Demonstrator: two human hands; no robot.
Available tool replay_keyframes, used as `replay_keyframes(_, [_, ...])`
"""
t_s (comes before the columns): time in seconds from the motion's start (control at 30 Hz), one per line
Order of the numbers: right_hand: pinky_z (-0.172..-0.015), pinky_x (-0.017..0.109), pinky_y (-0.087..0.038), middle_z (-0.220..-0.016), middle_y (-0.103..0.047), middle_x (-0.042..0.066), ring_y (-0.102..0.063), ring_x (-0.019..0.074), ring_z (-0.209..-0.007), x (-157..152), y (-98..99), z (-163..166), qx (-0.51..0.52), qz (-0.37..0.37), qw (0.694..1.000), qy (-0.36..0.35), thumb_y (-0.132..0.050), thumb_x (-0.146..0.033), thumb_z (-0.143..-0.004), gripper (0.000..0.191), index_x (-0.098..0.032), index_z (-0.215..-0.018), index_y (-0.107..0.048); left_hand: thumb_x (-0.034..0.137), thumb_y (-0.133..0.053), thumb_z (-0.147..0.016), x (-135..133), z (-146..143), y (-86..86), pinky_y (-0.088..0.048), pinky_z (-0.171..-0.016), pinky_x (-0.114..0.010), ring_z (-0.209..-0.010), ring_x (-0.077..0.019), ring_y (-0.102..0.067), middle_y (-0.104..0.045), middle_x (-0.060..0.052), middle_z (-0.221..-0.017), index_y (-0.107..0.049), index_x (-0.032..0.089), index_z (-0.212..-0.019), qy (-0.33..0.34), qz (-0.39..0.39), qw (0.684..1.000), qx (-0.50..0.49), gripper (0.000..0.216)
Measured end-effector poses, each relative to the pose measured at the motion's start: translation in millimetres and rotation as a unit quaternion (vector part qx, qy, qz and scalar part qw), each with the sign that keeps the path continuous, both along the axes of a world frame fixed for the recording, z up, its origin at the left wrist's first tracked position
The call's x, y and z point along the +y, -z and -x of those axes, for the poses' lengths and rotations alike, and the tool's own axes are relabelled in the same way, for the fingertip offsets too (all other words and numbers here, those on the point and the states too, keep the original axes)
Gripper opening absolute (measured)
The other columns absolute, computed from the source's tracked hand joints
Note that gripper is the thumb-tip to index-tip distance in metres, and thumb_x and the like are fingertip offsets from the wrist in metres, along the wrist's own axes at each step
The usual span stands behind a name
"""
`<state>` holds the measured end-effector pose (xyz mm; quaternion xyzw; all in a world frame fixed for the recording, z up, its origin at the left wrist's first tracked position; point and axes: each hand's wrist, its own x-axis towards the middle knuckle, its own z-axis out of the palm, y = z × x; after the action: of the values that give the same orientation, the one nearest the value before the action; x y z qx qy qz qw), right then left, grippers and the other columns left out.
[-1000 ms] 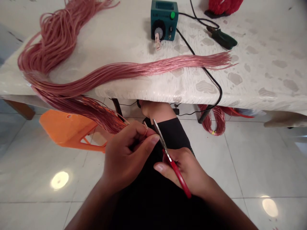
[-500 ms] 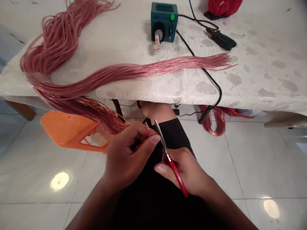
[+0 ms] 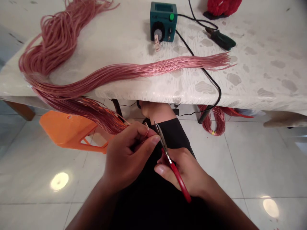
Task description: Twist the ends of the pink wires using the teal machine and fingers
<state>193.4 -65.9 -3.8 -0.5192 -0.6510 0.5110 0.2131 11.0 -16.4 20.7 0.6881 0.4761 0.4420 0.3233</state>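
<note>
The single head-worn camera is looking forward and down from the person's head, sitting close above the left hand (image 3: 127, 156) and right hand (image 3: 182, 172) at the bottom of the frame. Beyond them, it is taking in the near edge of the white table (image 3: 240, 99) and the tiled floor (image 3: 263, 166) on either side.

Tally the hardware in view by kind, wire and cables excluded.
Teal control box: 1
Small pale clip on the box: 1
Green-handled clamp: 1
Red-handled scissors: 1
Total: 4
</note>
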Motion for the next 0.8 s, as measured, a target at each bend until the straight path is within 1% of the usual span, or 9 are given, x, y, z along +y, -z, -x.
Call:
replay_keyframes(0.13, [-0.053, 0.023, -0.032, -0.06, -0.048, -0.005, -0.042, 0.0089, -0.055, -1.5, 1.5, 0.9, 0.02, 0.019, 0.999, 0.018, -0.063, -0.055, -0.094, 0.047, -0.02, -0.067, -0.047, 0.018, -0.07, -0.088, -3.2, 1.3, -1.9, -0.042, -0.046, -0.018, -0.051, -0.0069, -0.05, -0.062, 0.007, -0.063, -0.064, 0.024, -0.079, -0.005, -0.005, 1.0, 0.0, 0.013])
replay_keyframes(0.23, [-0.054, 0.023, -0.034, -0.062, -0.052, -0.004, -0.046, 0.0097, -0.056, -1.5, 2.8, 1.7, 0.031, 0.021, 0.999, 0.015, -0.067, -0.057, -0.091, 0.045, -0.02, -0.07, -0.053, 0.018, -0.071, -0.088, -4.7, 0.6, -3.8, -0.041, -0.046, -0.018, -0.05, -0.0068, -0.049, -0.06, 0.007, -0.062, -0.063, 0.024, -0.079, -0.01, -0.01, 1.0, 0.003, 0.013])
replay_keyframes(0.33, [-0.059, 0.024, -0.039, -0.071, -0.061, -0.002, -0.054, 0.0126, -0.062, -0.7, 3.2, 2.3, 0.026, -0.001, 1.0, 0.011, -0.07, -0.056, -0.088, 0.038, -0.02, -0.08, -0.061, 0.015, -0.069, -0.087, -3.6, -1.0, -3.5, -0.041, -0.045, -0.016, -0.049, -0.0055, -0.05, -0.063, 0.008, -0.062, -0.062, 0.023, -0.078, -0.003, -0.015, 1.0, -0.002, 0.014])
replay_keyframes(0.4, [-0.062, 0.025, -0.042, -0.075, -0.064, -0.001, -0.056, 0.0139, -0.065, -0.2, 3.1, 2.7, 0.018, -0.015, 1.0, 0.012, -0.072, -0.055, -0.086, 0.036, -0.02, -0.084, -0.063, 0.013, -0.069, -0.087, -2.2, -1.6, -2.0, -0.041, -0.045, -0.014, -0.049, -0.0048, -0.052, -0.064, 0.008, -0.063, -0.062, 0.023, -0.078, 0.002, -0.013, 1.0, -0.008, 0.015])
replay_keyframes(0.47, [-0.062, 0.025, -0.042, -0.073, -0.063, -0.001, -0.056, 0.0138, -0.064, 0.1, 3.3, 3.3, 0.011, -0.016, 1.0, 0.01, -0.071, -0.053, -0.087, 0.035, -0.02, -0.083, -0.063, 0.013, -0.069, -0.086, -1.4, -1.2, -0.3, -0.04, -0.044, -0.013, -0.049, -0.0045, -0.051, -0.063, 0.009, -0.061, -0.062, 0.023, -0.078, 0.003, -0.013, 1.0, -0.006, 0.015])
replay_keyframes(0.53, [-0.059, 0.025, -0.04, -0.068, -0.06, -0.002, -0.054, 0.0125, -0.06, -0.1, 4.2, 3.9, 0.012, -0.008, 1.0, 0.011, -0.068, -0.052, -0.09, 0.035, -0.019, -0.079, -0.062, 0.013, -0.07, -0.086, -2.0, 0.0, 0.9, -0.04, -0.044, -0.014, -0.048, -0.0049, -0.049, -0.061, 0.009, -0.06, -0.063, 0.024, -0.078, -0.003, -0.011, 1.0, 0.003, 0.015])
replay_keyframes(0.67, [-0.054, 0.024, -0.034, -0.061, -0.053, -0.004, -0.046, 0.0096, -0.054, -1.4, 6.6, 4.3, 0.026, 0.004, 0.999, 0.025, -0.063, -0.056, -0.094, 0.045, -0.019, -0.069, -0.054, 0.015, -0.07, -0.087, -4.5, 1.2, 0.5, -0.042, -0.046, -0.015, -0.05, -0.0056, -0.05, -0.062, 0.008, -0.062, -0.063, 0.024, -0.078, -0.017, -0.013, 1.0, 0.006, 0.014])
replay_keyframes(0.73, [-0.055, 0.024, -0.035, -0.063, -0.055, -0.003, -0.048, 0.0103, -0.056, -1.6, 6.8, 4.4, 0.024, -0.003, 0.999, 0.022, -0.065, -0.057, -0.092, 0.044, -0.019, -0.071, -0.056, 0.015, -0.071, -0.086, -4.8, 0.1, -0.5, -0.042, -0.046, -0.014, -0.05, -0.0052, -0.05, -0.063, 0.008, -0.062, -0.063, 0.024, -0.078, -0.014, -0.017, 1.0, 0.002, 0.014])
replay_keyframes(0.8, [-0.06, 0.025, -0.039, -0.07, -0.062, -0.002, -0.054, 0.0124, -0.061, -1.4, 6.5, 4.9, 0.017, -0.02, 0.999, 0.02, -0.07, -0.056, -0.088, 0.039, -0.019, -0.078, -0.061, 0.012, -0.07, -0.085, -4.0, -2.0, -1.3, -0.041, -0.045, -0.013, -0.048, -0.0043, -0.05, -0.063, 0.009, -0.061, -0.062, 0.023, -0.078, -0.006, -0.02, 1.0, -0.002, 0.015])
